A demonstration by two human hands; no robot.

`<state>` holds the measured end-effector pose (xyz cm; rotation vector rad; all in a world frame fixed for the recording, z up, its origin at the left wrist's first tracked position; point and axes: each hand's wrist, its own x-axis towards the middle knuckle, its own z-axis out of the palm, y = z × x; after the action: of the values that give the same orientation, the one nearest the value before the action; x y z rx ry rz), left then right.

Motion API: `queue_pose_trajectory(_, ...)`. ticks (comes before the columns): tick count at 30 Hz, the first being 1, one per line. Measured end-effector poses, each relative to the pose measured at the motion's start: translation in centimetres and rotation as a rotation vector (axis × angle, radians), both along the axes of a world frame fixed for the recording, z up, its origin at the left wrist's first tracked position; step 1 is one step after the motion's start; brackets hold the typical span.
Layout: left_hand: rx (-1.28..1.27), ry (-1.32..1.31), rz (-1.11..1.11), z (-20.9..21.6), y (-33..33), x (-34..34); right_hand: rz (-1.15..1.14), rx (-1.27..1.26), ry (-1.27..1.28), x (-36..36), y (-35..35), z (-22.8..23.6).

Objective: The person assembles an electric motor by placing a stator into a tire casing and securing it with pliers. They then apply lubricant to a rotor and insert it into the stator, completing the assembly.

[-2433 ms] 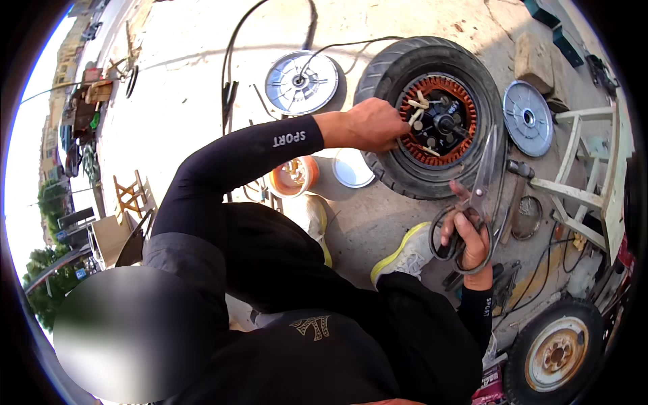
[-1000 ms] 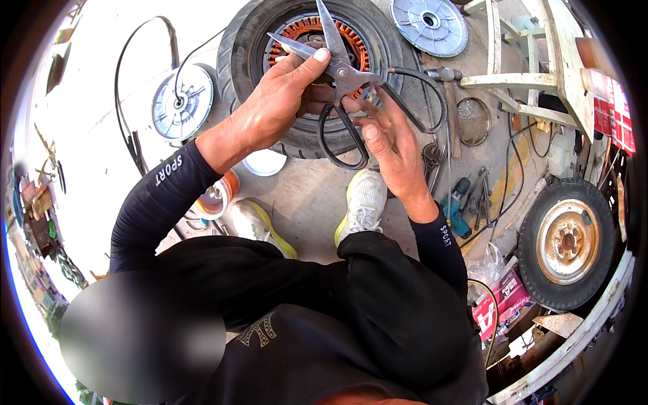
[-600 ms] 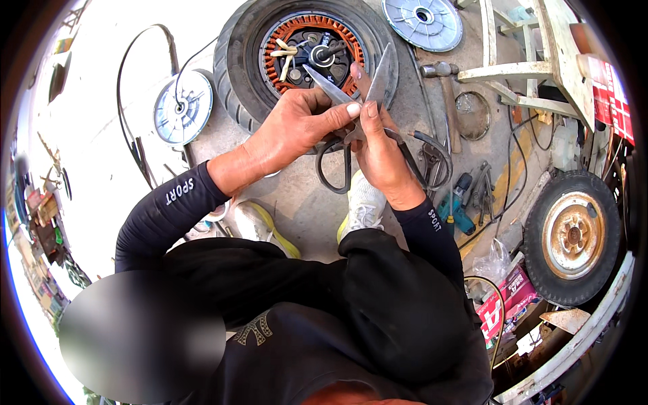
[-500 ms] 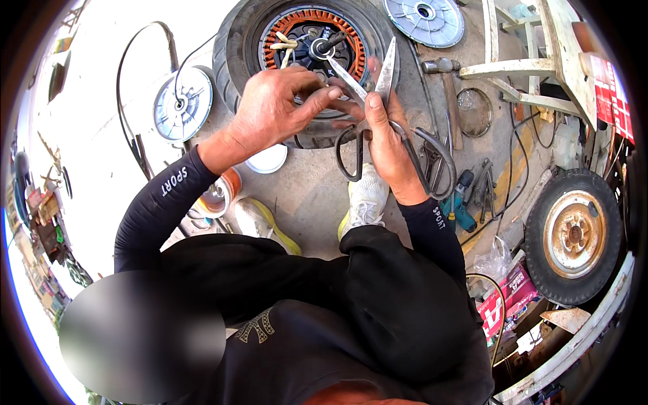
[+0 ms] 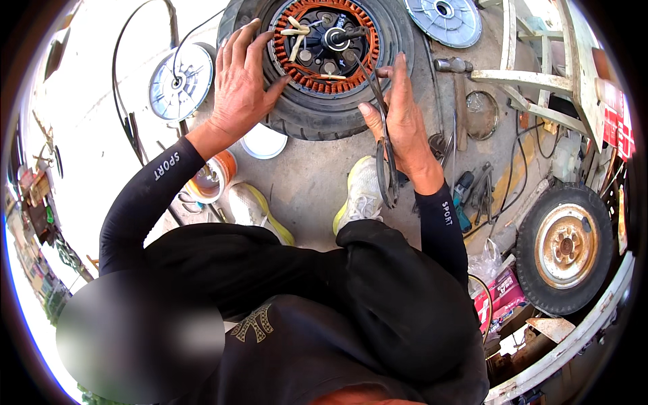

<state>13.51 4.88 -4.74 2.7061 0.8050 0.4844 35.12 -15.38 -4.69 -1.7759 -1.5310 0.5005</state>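
Observation:
A wheel with a black tyre [image 5: 314, 125] lies flat on the ground ahead of me. Inside it shows a ring of orange copper windings [image 5: 360, 75], with a central axle [image 5: 352, 34] and pale tied leads [image 5: 295, 32] at its left. My left hand [image 5: 243, 84] is spread at the tyre's left side, fingers apart and holding nothing; its fingertips appear to touch the rubber. In my right hand [image 5: 405, 125], at the tyre's near right, is a pair of scissors [image 5: 386, 152]. The scissors are seen nearly edge-on, blades pointing toward the windings and handles toward me.
Round metal covers lie left [image 5: 181, 84] and far right [image 5: 445, 20]. A hammer [image 5: 461, 101], a metal ring [image 5: 481, 115] and a teal power tool [image 5: 463, 196] are on the right, beside a wooden stool [image 5: 526, 79] and a rusty-rimmed wheel [image 5: 565, 246]. An orange-and-white bucket [image 5: 219, 175] stands near my left shoe.
My hands have moved apart. The left one has opened out and gone to the tyre's left side. The scissors, spread open before, have turned edge-on in my right hand.

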Motion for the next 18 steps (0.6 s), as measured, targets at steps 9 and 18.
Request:
queue_pose_trajectory(9,0.082,-0.026,0.196,0.4,4.3,0.7,-0.117,0.043,0.172,-1.7,0.1,-1.3)
queue_pose_trajectory(18,-0.455,0.019,0.428,0.2,6.6,1.7,-0.177,-0.077,0.472,0.1,2.3,-1.5)
